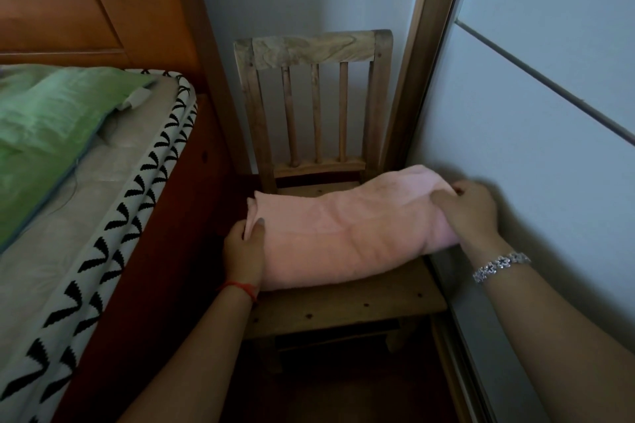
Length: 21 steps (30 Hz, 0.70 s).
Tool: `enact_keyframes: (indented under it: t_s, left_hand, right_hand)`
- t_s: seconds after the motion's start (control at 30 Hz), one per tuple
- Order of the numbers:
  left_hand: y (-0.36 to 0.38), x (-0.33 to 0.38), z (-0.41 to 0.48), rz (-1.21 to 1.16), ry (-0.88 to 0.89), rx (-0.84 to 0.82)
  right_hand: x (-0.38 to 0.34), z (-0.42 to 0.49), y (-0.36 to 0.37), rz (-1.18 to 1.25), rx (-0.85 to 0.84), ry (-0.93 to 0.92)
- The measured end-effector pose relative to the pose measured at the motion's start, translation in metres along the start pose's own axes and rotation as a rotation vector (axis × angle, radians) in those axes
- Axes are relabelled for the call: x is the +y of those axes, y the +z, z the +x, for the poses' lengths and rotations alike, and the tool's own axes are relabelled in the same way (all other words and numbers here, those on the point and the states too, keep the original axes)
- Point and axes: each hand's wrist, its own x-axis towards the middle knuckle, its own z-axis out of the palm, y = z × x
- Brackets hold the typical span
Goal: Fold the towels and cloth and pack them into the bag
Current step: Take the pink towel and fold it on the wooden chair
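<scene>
Soft pink towel point(347, 233), worn wooden chair point(312, 48)

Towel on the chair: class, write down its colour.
The towel is plain pale pink; the head view, the only one, shows it.

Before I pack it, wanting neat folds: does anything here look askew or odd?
Nothing is spilled or damaged. The pink towel lies slightly slanted across the chair seat, left hand and right hand gripping its ends.

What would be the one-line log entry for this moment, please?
stage: folding | pink towel: folded, lying on wooden chair | left hand: pinches left end | right hand: grips right end | bag: not in view
</scene>
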Motion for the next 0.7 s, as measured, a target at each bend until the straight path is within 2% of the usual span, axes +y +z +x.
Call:
enact_keyframes:
  t_s: [0.13, 0.2, 0.27, 0.33, 0.4, 0.5, 0.6, 0.7]
  left_hand:
    - [-0.004, -0.013, 0.002, 0.08, -0.091, -0.02]
    - [-0.004, -0.012, 0.002, 0.168, -0.105, 0.021]
    - [-0.001, -0.005, -0.001, 0.345, -0.045, 0.112]
    - [0.006, 0.002, -0.005, 0.54, 0.138, 0.142]
    - [0.02, 0.005, -0.008, 0.676, 0.367, 0.016]
    - [0.046, 0.009, -0.012, 0.856, 0.606, -0.361]
    - [0.067, 0.006, -0.012, 1.078, 0.585, -0.634]
    - [0.074, -0.002, -0.011, 1.221, 0.542, -0.688]
  right_hand:
    - [0.011, 0.002, 0.001, -0.054, -0.123, 0.049]
    - [0.019, 0.001, 0.003, -0.045, -0.144, 0.101]
    - [0.023, 0.0, 0.004, -0.051, -0.145, 0.115]
    - [0.021, 0.0, 0.005, -0.056, -0.144, 0.104]
    - [0.017, 0.0, 0.005, -0.059, -0.146, 0.096]
    - [0.01, 0.0, 0.005, -0.073, -0.142, 0.078]
    - [0.004, -0.003, 0.004, -0.059, -0.161, 0.072]
    - [-0.001, -0.006, 0.003, -0.021, -0.191, 0.061]
